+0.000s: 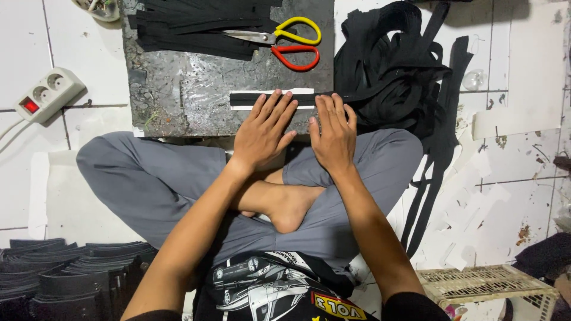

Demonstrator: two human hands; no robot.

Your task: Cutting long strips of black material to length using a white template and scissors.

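Head view: left hand [262, 134] and right hand [333, 135] lie flat, fingers spread, gripping nothing, fingertips pressing a black strip [253, 99] over a white strip [300, 91] on the dark work board [178, 89]. Scissors [285, 40] rest further up the board on cut strips [190, 27]; black strap heap [398, 65] just right.

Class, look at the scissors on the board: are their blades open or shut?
Shut: the scissors lie flat, blades together in one point, yellow and red handles nearly touching.

A black strip [270, 99] lies on white backing, near scissors [285, 41] (one handle yellow, one red) and grey trousers [148, 178].
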